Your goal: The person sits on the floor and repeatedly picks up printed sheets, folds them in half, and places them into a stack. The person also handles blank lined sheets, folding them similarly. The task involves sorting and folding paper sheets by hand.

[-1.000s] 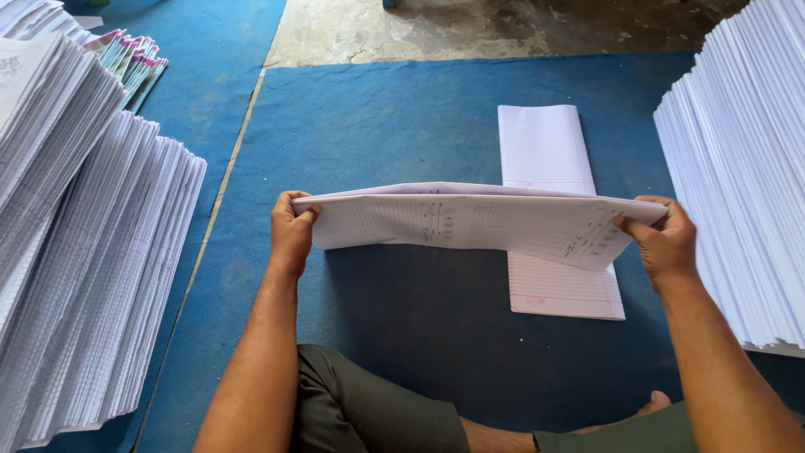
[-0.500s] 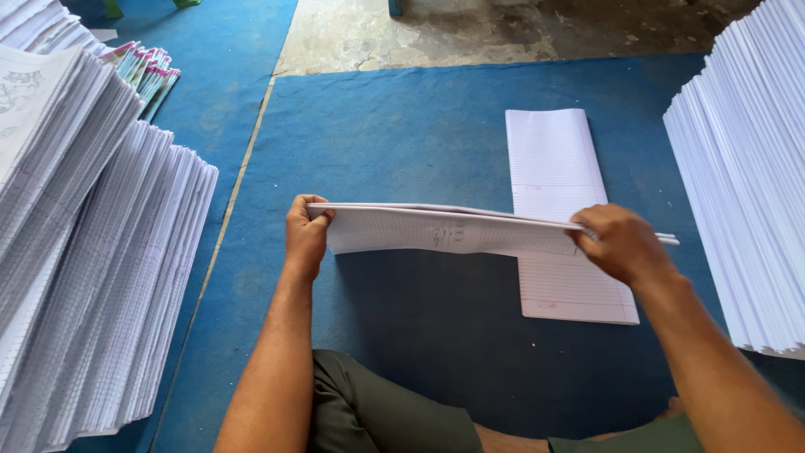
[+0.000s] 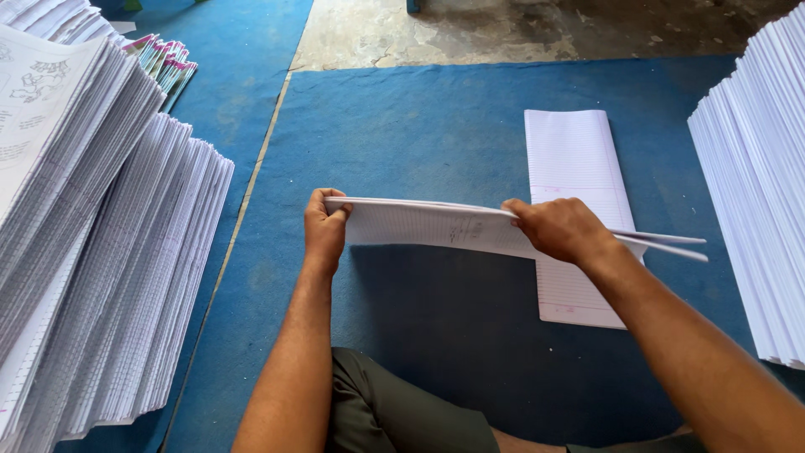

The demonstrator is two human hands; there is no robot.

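Over blue carpet, both hands' fingers clamp thin ruled sheets — flat, folded.

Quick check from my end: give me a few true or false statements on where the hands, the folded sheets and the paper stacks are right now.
1. The left hand grips the left end of the folded sheets. True.
2. The right hand lies flat on the blue mat. False: it is on the folded sheets, part-way along them, held above the mat.
3. A lined sheet lies flat on the mat beyond the right hand. True.
4. The stacks of paper stand only on the person's right. False: tall stacks stand on both sides.
5. The folded sheets rest on the leg. False: they are held clear of it.
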